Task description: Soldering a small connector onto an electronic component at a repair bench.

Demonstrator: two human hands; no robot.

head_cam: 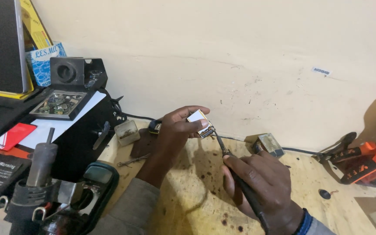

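At far left a red card lies flat on white paper, behind it a blue patterned box and a yellow package lean on the cream wall. On the stained plywood desk the left hand pinches a small white-faced part between its fingers, raised above the desk. The right hand has its fingers pressed around a dark soldering iron, tip touching the part. Just right sits a dull metal block, then orange-and-black tools
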